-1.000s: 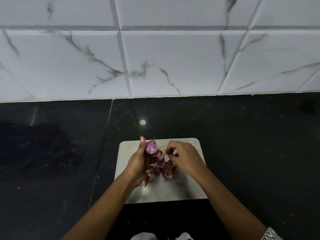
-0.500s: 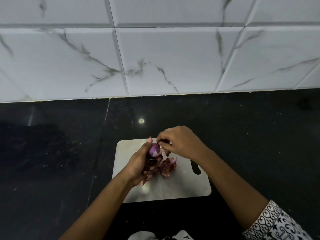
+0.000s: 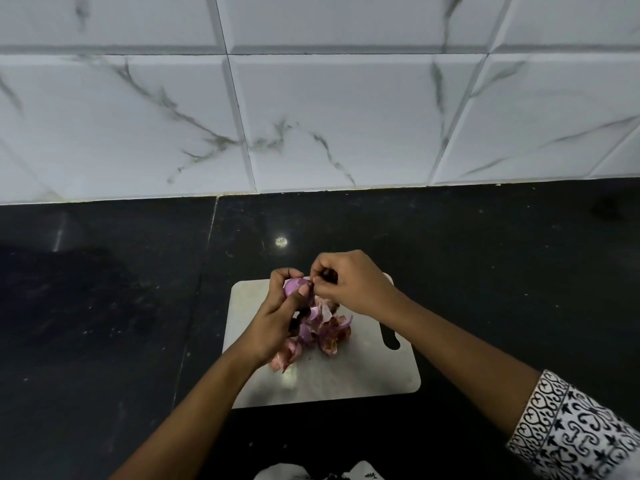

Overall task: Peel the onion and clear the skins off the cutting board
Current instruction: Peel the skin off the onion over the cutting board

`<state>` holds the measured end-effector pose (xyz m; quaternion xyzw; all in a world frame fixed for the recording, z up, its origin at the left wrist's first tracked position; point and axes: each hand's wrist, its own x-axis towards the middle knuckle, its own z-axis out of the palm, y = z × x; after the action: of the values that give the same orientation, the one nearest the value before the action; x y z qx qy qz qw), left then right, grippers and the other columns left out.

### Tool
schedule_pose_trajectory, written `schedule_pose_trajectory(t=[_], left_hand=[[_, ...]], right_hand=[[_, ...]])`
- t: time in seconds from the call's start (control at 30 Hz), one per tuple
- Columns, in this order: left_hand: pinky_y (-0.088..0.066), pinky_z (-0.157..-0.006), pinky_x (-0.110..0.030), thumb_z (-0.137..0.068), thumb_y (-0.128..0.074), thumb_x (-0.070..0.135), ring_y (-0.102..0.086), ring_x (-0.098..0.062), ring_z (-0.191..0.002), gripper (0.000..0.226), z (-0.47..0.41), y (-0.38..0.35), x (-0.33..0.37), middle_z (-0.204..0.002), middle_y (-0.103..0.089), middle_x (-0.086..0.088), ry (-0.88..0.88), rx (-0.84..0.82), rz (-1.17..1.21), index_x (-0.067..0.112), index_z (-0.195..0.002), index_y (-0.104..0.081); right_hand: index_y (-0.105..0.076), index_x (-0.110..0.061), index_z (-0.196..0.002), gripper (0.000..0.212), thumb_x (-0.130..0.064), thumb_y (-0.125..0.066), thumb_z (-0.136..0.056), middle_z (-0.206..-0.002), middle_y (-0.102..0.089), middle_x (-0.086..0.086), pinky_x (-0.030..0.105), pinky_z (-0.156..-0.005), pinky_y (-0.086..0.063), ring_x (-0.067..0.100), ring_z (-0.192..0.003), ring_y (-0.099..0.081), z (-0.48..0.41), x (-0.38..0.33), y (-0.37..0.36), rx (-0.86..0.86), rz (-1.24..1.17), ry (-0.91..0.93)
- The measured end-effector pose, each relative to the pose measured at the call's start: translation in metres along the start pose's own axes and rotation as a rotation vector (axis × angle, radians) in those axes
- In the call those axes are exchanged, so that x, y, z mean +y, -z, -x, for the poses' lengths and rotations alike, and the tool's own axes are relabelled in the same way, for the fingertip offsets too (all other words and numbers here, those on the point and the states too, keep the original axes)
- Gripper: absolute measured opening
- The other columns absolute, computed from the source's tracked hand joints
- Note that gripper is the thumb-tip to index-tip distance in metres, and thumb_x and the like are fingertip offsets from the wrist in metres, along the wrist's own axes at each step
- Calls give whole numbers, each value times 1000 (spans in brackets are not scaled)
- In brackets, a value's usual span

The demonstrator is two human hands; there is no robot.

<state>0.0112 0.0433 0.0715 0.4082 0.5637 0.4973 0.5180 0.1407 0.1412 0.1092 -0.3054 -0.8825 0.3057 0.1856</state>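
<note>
Two-handed over the cutting board: grips onion in left hand, pinches its tip with right hand fingers above heaped skins.

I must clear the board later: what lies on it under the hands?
Skins lie piled on the board, partly under the left hand. Whatever it and the right hand cover is hidden.

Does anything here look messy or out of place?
Only the loose pile of pinkish-brown onion skins on the pale rectangular cutting board, beneath the left hand gripping the small purple onion. That is ordinary peeling litter; nothing looks spilled or damaged.
</note>
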Motion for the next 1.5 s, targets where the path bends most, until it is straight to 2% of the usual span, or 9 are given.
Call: schedule_pose_trajectory(t=[0.3, 0.43, 0.7, 0.83, 0.93, 1.1, 1.23, 1.37, 1.5], left_hand=[[-42, -53, -18, -80, -53, 39, -50, -10, -74, 28, -4, 16, -1, -97, -49, -7, -14, 7, 63, 28, -103, -43], [-34, -50, -22, -70, -55, 45, -45, -10, -62, 34, -5, 20, -2, -83, -54, -3, -33, 10, 130, 26, -97, -46], [-28, -40, -18, -75, -52, 34, -39, -9, -47, 22, -3, 15, -9, -69, -53, -5, 29, 15, 339, 18, -90, -49], [-17, -35, -13, -87, -39, 36, -34, -8, -43, 30, 0, 11, -11, -66, -50, -4, 186, 58, 609, 16, -72, -56], [-23, -29, -11, -88, -43, 35, -41, -10, -43, 29, 0, 10, -14, -71, -59, -6, 283, 115, 749, 16, -75, -61], [-24, -31, -11, -95, -34, 41, -48, -11, -42, 53, 0, 0, -11, -67, -66, -8, 368, 139, 765, 14, -71, -72], [-24, -30, -13, -96, -35, 40, -47, -13, -48, 48, 0, -3, -12, -70, -67, -7, 382, 138, 669, 11, -83, -71], [-26, -34, -17, -98, -34, 44, -47, -13, -52, 50, 4, -7, -15, -79, -59, -7, 346, 137, 529, 8, -128, -51], [-24, -37, -19, -99, -30, 46, -45, -12, -52, 48, 11, -12, -8, -78, -57, -5, 311, 123, 403, 11, -122, -52]], right_hand=[[-64, -10, -88, 7, -12, -57, -88, -78, -66, 3, 22, -61, -52, 10, -70, -62, -3, -2, -12, -13, -209, -61], [-62, -8, -88, 11, -8, -52, -92, -74, -61, 3, 17, -60, -52, 8, -64, -60, -2, -10, -17, -54, -527, -241], [-62, -9, -83, 18, -9, -49, -95, -69, -56, 3, 23, -54, -55, 7, -58, -58, 0, -14, -16, -203, -939, -451], [-58, -7, -85, 19, -8, -42, -96, -71, -54, 7, 28, -55, -58, 10, -55, -55, -3, 6, -3, -58, -1227, -651], [-58, -8, -93, 13, -7, -45, -95, -81, -60, 6, 30, -57, -56, 12, -63, -62, 3, 15, -3, -88, -973, -635], [-62, -20, -101, 14, -18, -59, -87, -99, -65, -4, 34, -78, -54, 9, -77, -61, 22, 22, -21, -138, -154, -427], [-64, -28, -95, 9, -32, -63, -86, -87, -67, -7, 43, -78, -56, 12, -74, -66, 27, 16, -23, 106, -401, -377], [-67, -26, -104, 23, -23, -70, -82, -90, -61, -11, 27, -71, -52, 6, -71, -58, 24, 4, -25, 13, -392, -170], [-72, -16, -94, 17, -13, -74, -77, -83, -60, -14, 13, -63, -46, 1, -67, -56, 20, 6, -16, -1, -289, -59]])
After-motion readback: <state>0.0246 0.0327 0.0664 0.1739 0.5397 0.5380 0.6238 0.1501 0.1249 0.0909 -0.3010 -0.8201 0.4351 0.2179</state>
